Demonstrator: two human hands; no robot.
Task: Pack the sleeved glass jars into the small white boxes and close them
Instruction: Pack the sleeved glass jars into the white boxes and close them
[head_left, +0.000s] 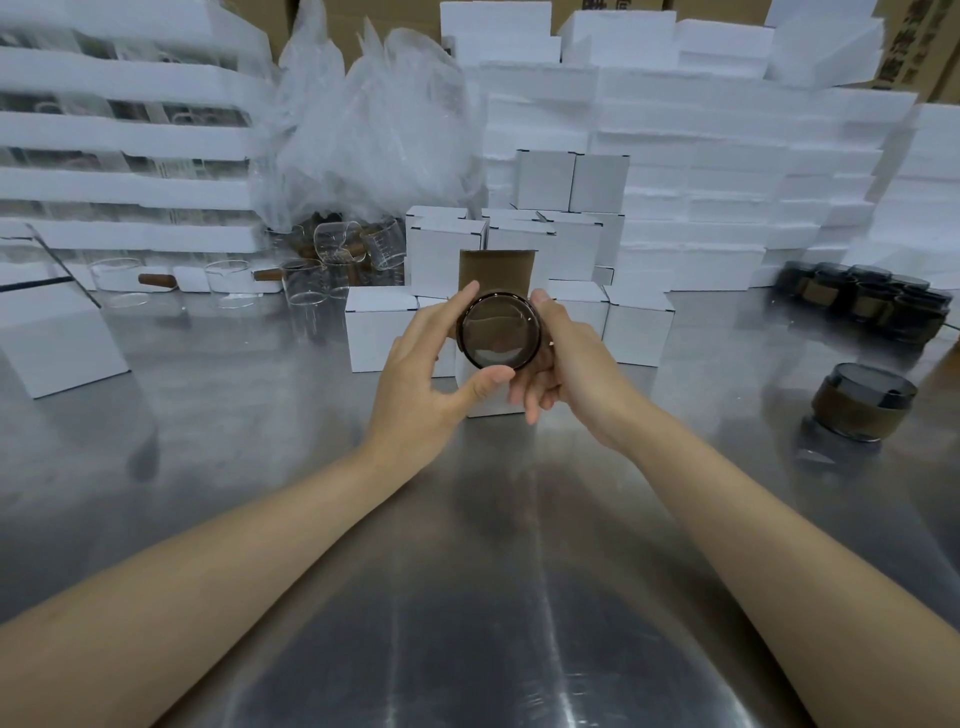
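Saw glossy dark smoked-glass jar (500, 331); matt white cardboard box (491, 408), brown inside; shiny brushed-metal tabletop (467, 571); rough white foam slabs (701, 156); crinkled clear plastic film (363, 130).

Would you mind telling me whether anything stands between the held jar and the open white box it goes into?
Nothing visible does. Both the left hand and the right hand grip the jar right over the open box, whose lid flap stands upright behind it, out of the path. The jar hides the box's inside.
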